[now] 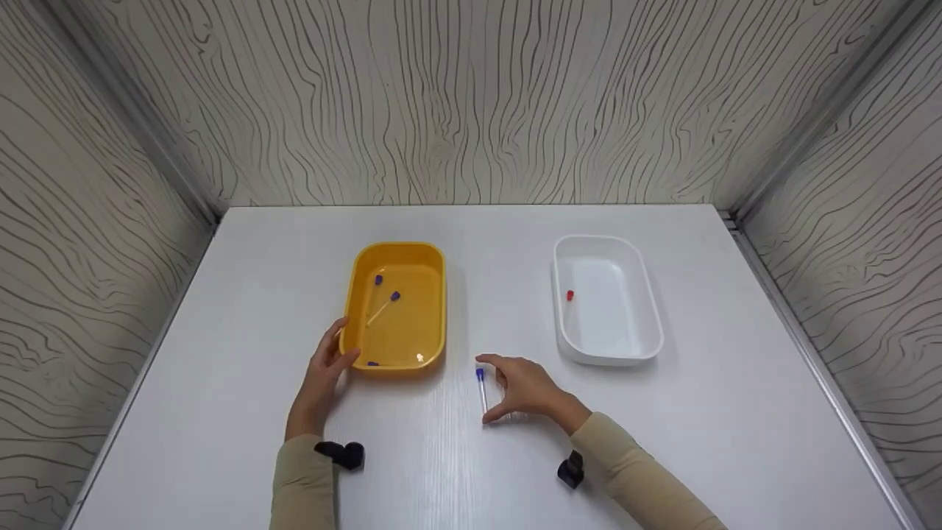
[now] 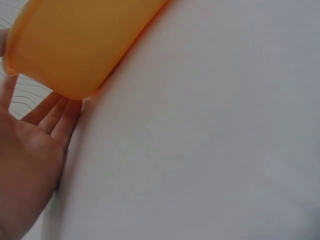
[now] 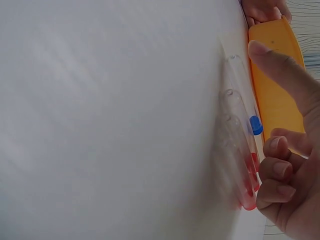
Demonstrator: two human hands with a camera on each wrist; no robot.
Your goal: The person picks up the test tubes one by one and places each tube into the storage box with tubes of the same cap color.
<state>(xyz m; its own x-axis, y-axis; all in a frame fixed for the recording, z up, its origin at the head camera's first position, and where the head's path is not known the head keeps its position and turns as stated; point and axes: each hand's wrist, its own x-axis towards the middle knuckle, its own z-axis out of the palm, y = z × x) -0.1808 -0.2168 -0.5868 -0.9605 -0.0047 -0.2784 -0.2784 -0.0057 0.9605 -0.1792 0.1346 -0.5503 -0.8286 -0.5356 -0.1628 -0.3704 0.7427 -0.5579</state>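
Observation:
My left hand (image 1: 324, 375) holds the near left corner of a yellow plastic bin (image 1: 401, 372), thumb over the rim and the other fingers against its outer wall. Inside the bin lie several clear tubes with blue caps (image 1: 395, 296). My right hand (image 1: 522, 386) hovers over the table, thumb and index finger spread apart near the two ends of a blue-capped tube (image 1: 483, 394). That tube lies on the table in the right wrist view, beside several red-capped tubes (image 3: 243, 165), which the hand hides from the head view.
To the right stands a white plastic bin (image 1: 611, 361) with a red-capped tube (image 1: 569, 296) inside by its left wall. Wood-patterned panels (image 1: 441, 103) enclose the white table (image 1: 221, 368) at the back and both sides.

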